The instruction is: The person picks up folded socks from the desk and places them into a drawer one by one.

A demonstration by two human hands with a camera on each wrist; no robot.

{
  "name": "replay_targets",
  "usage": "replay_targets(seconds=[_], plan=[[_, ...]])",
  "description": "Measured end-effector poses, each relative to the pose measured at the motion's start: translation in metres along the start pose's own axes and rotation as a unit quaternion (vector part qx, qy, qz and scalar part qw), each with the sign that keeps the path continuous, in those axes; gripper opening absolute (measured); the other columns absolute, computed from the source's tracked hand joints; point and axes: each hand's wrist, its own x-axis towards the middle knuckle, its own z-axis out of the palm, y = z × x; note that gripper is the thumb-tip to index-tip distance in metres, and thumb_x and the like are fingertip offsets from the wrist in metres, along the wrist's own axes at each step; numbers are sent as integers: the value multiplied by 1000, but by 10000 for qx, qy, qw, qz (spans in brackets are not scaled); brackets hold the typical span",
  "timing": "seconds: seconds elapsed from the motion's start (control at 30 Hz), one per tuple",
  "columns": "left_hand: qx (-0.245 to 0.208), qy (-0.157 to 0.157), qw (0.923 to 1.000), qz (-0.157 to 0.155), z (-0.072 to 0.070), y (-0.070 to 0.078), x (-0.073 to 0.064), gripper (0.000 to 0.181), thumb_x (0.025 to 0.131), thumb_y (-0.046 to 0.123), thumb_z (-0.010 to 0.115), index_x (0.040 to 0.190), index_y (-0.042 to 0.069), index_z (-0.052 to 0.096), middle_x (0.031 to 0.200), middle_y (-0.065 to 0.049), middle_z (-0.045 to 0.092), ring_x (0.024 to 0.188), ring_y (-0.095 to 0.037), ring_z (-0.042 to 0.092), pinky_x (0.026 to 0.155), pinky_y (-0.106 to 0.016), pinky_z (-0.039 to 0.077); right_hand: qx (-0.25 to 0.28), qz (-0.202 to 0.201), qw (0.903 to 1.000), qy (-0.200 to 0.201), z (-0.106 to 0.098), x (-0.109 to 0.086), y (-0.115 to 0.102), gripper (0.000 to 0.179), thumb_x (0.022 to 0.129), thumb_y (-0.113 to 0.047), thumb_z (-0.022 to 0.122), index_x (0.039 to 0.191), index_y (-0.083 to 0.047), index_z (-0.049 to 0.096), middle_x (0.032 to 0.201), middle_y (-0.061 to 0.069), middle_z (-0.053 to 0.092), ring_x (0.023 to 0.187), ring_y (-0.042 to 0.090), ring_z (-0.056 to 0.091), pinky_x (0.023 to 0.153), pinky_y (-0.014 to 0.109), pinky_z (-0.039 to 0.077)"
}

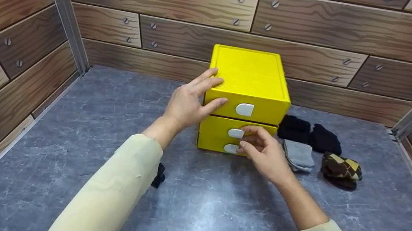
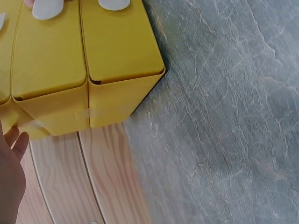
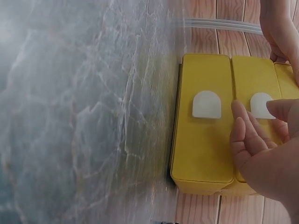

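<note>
A yellow three-drawer box (image 1: 253,71) stands on the grey marbled surface, with a white tab on each drawer front. My left hand (image 1: 186,106) rests on its upper left side, fingers extended over the top edge and thumb against the top drawer front. The left wrist view shows only part of this hand (image 2: 10,170) beside the box. At the middle drawer, my right hand (image 1: 268,155) holds the white handle (image 1: 235,133) by its right end, between thumb and curled fingers. In the right wrist view, a fingertip overlaps this handle (image 3: 261,105); the exact contact is partly hidden.
Right of the box lie black folded socks (image 1: 325,139), a grey folded pair (image 1: 298,155) and a brown-and-yellow argyle pair (image 1: 342,169). Wood-patterned walls (image 1: 200,1) enclose the back and both sides. Metal strips (image 1: 63,4) run up the corners.
</note>
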Motion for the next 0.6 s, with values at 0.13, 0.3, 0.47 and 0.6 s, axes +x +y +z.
replay_targets(seconds=[0.13,0.3,0.47,0.6], plan=[[-3,11,10000,-12,-1,0,1,61,102,57,66,152,23,61,167,5,43,135,-23,62,111,-39,50,-214,-46,9998,-23,1,-7,-3,32,106,-13,68,137,-10,61,122,20,73,96,32,76,82,42,61],[29,14,10000,-17,-2,0,2,62,101,58,66,151,22,61,167,4,43,139,-22,59,113,-38,48,-138,-169,9996,-160,3,-19,-6,34,104,-11,70,137,-8,60,125,23,70,97,31,75,87,44,62],[28,-14,10000,-39,0,1,1,61,102,57,66,152,22,61,167,4,42,139,-22,58,114,-39,47,-21,-191,9991,-366,3,-34,-9,38,103,-11,71,139,-5,58,129,23,67,102,31,74,91,46,61],[-43,-27,10000,-69,1,1,0,60,102,57,67,151,23,61,167,5,42,139,-23,58,114,-40,47,-61,-149,9988,-464,3,-46,-11,40,103,-13,72,140,-5,56,130,20,67,106,32,74,89,38,62]])
